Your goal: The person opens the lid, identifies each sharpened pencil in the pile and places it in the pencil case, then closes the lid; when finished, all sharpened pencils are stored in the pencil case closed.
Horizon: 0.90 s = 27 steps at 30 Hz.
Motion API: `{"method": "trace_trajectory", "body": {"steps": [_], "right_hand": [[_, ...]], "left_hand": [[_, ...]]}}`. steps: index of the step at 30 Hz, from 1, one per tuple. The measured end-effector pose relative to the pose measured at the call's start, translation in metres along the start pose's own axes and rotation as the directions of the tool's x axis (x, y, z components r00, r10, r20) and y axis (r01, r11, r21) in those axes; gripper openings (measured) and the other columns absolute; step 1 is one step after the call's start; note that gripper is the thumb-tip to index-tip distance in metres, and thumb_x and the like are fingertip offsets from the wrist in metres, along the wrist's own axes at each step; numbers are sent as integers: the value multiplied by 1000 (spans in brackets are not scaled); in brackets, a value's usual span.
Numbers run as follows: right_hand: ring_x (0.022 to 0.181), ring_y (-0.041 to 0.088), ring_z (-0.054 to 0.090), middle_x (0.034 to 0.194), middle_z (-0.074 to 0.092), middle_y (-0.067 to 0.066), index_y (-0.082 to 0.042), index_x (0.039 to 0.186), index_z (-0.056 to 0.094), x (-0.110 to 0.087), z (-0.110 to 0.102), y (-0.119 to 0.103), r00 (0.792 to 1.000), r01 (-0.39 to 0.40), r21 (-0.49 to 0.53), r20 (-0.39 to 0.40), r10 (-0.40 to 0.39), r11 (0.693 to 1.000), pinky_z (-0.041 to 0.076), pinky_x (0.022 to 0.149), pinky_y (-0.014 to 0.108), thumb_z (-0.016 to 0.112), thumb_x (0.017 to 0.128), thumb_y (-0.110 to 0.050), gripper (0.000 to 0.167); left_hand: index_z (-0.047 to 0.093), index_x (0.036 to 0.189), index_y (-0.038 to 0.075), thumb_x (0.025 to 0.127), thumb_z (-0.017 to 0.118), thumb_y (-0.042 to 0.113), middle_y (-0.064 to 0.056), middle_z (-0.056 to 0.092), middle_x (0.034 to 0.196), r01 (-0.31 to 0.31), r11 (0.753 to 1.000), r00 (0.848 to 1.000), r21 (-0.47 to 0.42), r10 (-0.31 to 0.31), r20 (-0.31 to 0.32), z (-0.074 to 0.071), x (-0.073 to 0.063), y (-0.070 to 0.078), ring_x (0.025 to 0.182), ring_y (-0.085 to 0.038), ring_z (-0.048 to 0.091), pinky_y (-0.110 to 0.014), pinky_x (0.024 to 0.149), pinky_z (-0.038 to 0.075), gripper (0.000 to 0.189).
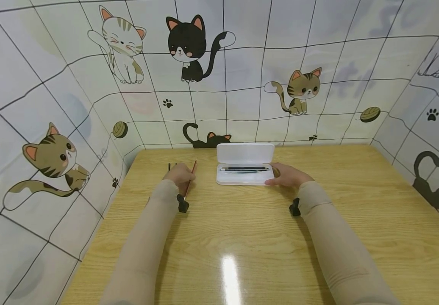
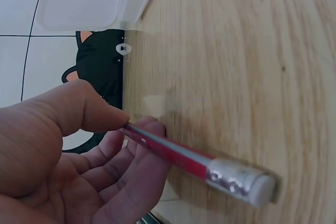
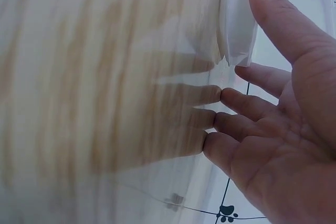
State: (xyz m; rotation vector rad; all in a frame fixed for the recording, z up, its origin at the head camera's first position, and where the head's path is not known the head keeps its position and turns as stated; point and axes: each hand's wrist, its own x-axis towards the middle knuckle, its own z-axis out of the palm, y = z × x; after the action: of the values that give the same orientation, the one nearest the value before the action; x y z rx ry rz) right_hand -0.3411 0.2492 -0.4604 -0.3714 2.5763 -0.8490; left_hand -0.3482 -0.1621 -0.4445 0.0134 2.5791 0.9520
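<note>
In the head view my left hand [image 1: 179, 174] is over the table's left part. Its thumb and finger pinch a red pencil [image 2: 181, 157] with a metal ferrule and white eraser, the eraser end towards me. A white pencil case [image 1: 223, 181] lies to its right, lid [image 1: 245, 153] raised at the back. Inside, several dark pencils [image 1: 244, 169] lie lengthwise. My right hand [image 1: 287, 175] holds the case's right end, thumb at the front corner and index finger round the side; its other fingertips meet the tabletop in the right wrist view.
Dark pencil ends [image 1: 169, 167] show on the table just behind my left hand. The wooden tabletop [image 1: 265, 237] meets a cat-printed cloth wall [image 1: 242, 114] close behind the case, and similar walls rise at left and right.
</note>
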Motion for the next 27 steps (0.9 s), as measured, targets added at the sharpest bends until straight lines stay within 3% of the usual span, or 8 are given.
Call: {"method": "trace_trajectory", "body": {"steps": [4, 6, 9, 19, 27], "right_hand": [[151, 47, 13, 165, 18, 26, -4, 161, 21, 1, 0, 1, 1000, 6, -14, -4, -6, 1000, 16, 119, 63, 73, 93, -44, 95], [150, 48, 14, 164, 18, 27, -3, 161, 21, 1, 0, 1, 1000, 10, -19, -8, -11, 1000, 15, 119, 63, 73, 93, -44, 95], [150, 47, 14, 164, 18, 26, -4, 161, 23, 1, 1, 1, 1000, 11, -16, -20, -11, 1000, 15, 119, 62, 74, 92, -45, 95], [150, 48, 16, 164, 20, 27, -3, 160, 24, 3, 1, 2, 999, 14, -38, -35, -15, 999, 15, 119, 61, 75, 91, -47, 97], [150, 47, 16, 164, 20, 27, -4, 161, 24, 2, 1, 2, 999, 10, -48, -39, -11, 999, 16, 119, 61, 75, 90, -50, 98]], "left_hand": [[67, 102, -3, 100, 57, 8, -7, 65, 81, -9, 995, 999, -99, 13, 39, 0, -4, -1, 62, -14, 53, -28, 59, 46, 15], [63, 118, -5, 101, 57, 7, -12, 67, 96, -2, 990, 999, -139, 8, 41, 0, -5, 0, 70, -16, 60, -29, 63, 50, 22], [54, 133, -4, 100, 58, 6, -17, 66, 105, -4, 986, 1000, -165, 9, 28, 1, -7, 1, 78, -20, 63, -30, 66, 53, 35], [45, 145, 1, 96, 57, 2, -19, 61, 105, -32, 973, 999, -229, 38, 19, 1, -9, 2, 81, -24, 62, -35, 67, 57, 51], [47, 146, 7, 98, 59, 4, -19, 63, 107, -70, 966, 998, -247, 65, -27, 3, 1, 0, 79, -25, 64, -39, 67, 60, 50]]}}
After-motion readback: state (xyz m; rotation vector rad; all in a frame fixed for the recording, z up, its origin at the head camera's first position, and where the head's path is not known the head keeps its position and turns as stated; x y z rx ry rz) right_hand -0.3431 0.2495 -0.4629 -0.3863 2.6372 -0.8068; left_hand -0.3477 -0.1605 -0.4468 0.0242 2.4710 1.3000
